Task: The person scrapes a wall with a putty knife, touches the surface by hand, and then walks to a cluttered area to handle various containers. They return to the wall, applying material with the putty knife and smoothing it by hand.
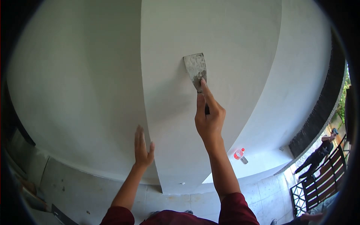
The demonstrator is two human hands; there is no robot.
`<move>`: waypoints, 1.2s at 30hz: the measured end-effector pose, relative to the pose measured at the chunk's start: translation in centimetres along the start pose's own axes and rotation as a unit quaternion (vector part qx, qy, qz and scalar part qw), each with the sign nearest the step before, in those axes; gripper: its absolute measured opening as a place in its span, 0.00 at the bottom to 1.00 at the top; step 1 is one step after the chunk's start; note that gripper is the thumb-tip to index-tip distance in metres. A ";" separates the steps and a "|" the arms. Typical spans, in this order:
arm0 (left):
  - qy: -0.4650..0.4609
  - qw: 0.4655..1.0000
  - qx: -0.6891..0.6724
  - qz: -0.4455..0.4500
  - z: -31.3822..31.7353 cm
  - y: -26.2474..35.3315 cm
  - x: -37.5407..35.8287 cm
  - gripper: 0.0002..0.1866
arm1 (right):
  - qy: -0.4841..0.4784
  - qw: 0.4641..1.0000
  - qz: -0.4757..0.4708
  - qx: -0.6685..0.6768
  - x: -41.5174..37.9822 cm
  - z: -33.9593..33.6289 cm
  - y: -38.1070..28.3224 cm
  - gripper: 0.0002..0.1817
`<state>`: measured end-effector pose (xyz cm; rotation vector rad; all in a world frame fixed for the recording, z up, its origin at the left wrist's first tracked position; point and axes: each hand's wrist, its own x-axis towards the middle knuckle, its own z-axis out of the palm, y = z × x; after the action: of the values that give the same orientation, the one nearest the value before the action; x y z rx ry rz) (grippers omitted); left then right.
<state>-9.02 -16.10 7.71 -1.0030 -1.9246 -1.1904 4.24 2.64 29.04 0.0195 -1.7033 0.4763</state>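
Note:
A putty knife (195, 68) with a worn, stained metal blade is gripped in my right hand (210, 116). My index finger stretches along the blade, and the dark handle is mostly hidden in my palm. The blade's wide edge points up and lies at the surface of the white wall (232, 41). Lower and to the left, my left hand (143, 150) holds nothing. Its fingers point upward, with the thumb apart, close to the vertical corner edge of the wall.
A bottle with red markings (239, 153) lies on the white ledge at lower right. Beyond, a person in dark clothes (318, 153) is near a slatted dark railing (325, 176). Grey floor tiles (93, 191) run along the wall's foot. Another person's sleeve (322, 210) shows at bottom right.

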 end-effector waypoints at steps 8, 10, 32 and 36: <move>-0.151 0.953 -0.139 -0.223 -6.7 -6.9 -14.6 0.15 | 0.020 0.998 0.055 -0.030 -7.8 2.8 -0.7 0.22; -0.140 0.930 -0.152 -0.305 -8.3 -8.2 -17.1 0.14 | 0.015 0.993 0.116 -0.031 -6.3 3.2 -2.5 0.20; 0.233 0.719 -0.235 -0.611 -27.2 -8.9 -31.2 0.20 | -0.720 0.578 0.132 0.359 -42.0 21.9 -16.8 0.23; 0.240 0.711 -0.101 -0.653 -27.6 -5.1 -33.3 0.19 | -0.809 0.472 0.018 0.351 -44.1 25.0 -15.9 0.21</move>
<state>6.70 -51.74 -11.75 0.8507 -1.9474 -2.1104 -6.25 -31.03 -10.73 1.5140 -3.1384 1.4447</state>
